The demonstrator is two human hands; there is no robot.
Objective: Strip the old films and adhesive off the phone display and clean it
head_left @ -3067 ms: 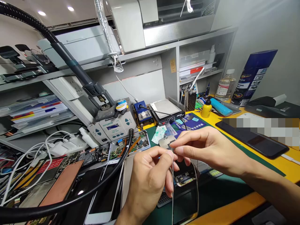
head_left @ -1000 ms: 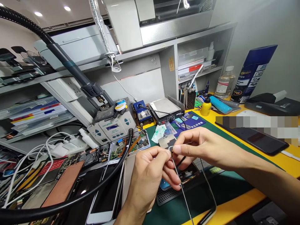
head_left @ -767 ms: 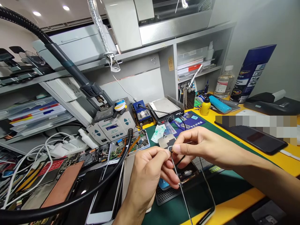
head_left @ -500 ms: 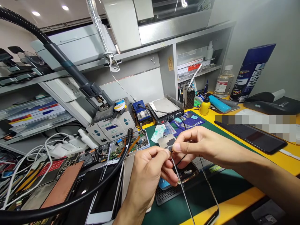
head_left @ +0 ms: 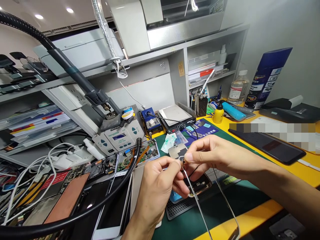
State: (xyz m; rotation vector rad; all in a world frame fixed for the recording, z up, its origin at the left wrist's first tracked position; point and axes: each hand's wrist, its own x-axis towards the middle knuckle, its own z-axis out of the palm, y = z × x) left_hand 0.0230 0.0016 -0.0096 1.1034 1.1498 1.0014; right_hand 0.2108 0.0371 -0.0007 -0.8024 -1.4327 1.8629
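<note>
A thin phone frame (head_left: 198,201), a narrow pale rim with the green mat showing through its middle, hangs tilted towards the bottom edge. My left hand (head_left: 158,185) pinches its upper end between thumb and forefinger. My right hand (head_left: 212,155) grips the same end from the other side, fingertips almost touching the left ones. A thin black strip curves beneath the right fingers; where it ends is hidden. Under the hands lies an opened phone (head_left: 200,186), partly covered, beside a blue object (head_left: 176,197) and a black perforated pad (head_left: 176,210).
A green mat (head_left: 246,191) covers the yellow bench. Left are a soldering station (head_left: 120,136), a black hose (head_left: 105,200) and several phones and boards. A dark phone (head_left: 267,146), yellow bottle (head_left: 218,114) and spray can (head_left: 268,78) stand or lie right. Shelves rise behind.
The frame has swung so its lower end points further right, and the mat now shows through it. Both hands keep their pinch at its upper end. The view has shifted slightly.
</note>
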